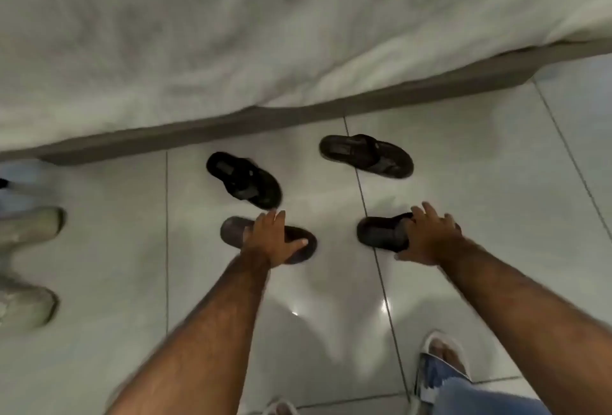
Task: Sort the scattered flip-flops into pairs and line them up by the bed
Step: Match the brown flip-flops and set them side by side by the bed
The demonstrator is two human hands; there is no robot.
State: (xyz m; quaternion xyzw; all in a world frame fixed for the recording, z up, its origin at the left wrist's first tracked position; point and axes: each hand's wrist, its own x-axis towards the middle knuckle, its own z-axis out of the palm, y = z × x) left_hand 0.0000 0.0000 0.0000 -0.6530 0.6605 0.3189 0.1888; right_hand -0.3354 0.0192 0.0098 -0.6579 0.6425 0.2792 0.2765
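1. Four dark flip-flops are shown scattered on the pale tiled floor (463, 156) beside the bed (231, 33), at differing angles and not yet paired or aligned.
2. The left hand (273, 237) is laid over the near-left flip-flop (231, 230), fingers spread across its strap and thumb at its right edge; a closed grip cannot be confirmed.
3. The right hand (427, 237) is placed on the near-right flip-flop (381, 232), fingers spread over its heel end; whether it is clamped cannot be told.
4. Two further flip-flops, the far-left one (243, 179) and the far-right one (366, 155), lie untouched, nearer the bed base (430, 86).
5. The step in hand is judged to be the gathering of the two near flip-flops. Next, matching by left and right shape would be called for, then placement side by side along the bed base.
6. Square patches are seen on the far flip-flops' straps; no writing can be read, motion blur being present.
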